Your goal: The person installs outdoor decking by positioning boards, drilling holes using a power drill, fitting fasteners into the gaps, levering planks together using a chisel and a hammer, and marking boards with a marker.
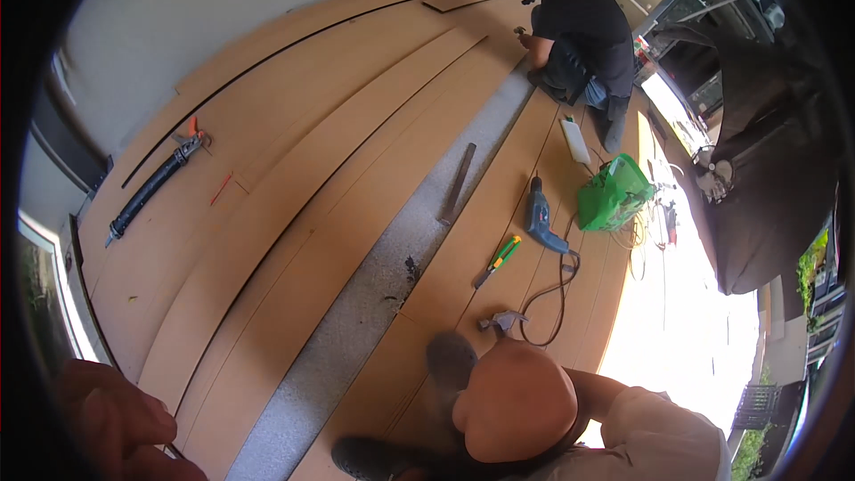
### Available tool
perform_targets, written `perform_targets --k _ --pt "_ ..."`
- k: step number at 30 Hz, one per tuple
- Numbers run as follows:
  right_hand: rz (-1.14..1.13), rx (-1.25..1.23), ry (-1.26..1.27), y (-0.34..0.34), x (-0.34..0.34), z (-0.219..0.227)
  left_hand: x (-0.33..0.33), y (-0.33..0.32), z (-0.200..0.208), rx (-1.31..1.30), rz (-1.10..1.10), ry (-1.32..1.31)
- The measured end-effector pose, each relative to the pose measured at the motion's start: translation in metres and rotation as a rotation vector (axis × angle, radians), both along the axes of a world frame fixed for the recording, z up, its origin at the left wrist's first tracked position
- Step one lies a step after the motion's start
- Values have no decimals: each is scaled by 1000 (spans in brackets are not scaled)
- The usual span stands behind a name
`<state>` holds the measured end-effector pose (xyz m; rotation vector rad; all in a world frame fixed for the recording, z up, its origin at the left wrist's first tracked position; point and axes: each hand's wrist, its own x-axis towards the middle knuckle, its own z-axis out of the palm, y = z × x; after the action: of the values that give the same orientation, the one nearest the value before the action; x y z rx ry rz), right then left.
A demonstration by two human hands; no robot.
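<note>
My left hand [116, 423] is at the lower left, in shade and close to the camera. Its fingers are curled in; whatever they hold, if anything, is hidden. Long tan planks [294, 285] lie beyond it. My right forearm [595, 394] passes behind my bent knee, which hides the hand. A claw hammer [504, 320] shows its head just past that knee, its handle out of sight. Beyond it are a green-and-yellow utility knife [501, 256] and a blue corded drill [542, 218]. A flat bar [460, 180] lies in the grey gap between the boards.
A caulking gun [156, 189] and a red pencil [222, 188] lie on the left boards. A green bag [614, 194] and a white bottle [574, 140] stand right of the gap [338, 347]. At the far end crouches another person [588, 27], holding a tool. Dark sheeting [775, 151] hangs at right.
</note>
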<state>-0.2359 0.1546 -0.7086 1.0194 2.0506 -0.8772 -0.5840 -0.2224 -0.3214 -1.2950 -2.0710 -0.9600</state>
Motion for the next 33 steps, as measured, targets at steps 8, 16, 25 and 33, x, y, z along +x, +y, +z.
perform_targets --k 8,16,25,33 --pt "-165 661 367 49 -18 -46 -21 36 -101 -688 24 -246" --pt "-5 568 238 59 -13 -81 5 -33 -214 -1090 -59 -570" --pt "-131 366 79 58 -40 -58 96 -146 -292 -928 139 -1297" --pt "-27 436 138 75 -50 24 12 -169 -154 -978 244 -1020"
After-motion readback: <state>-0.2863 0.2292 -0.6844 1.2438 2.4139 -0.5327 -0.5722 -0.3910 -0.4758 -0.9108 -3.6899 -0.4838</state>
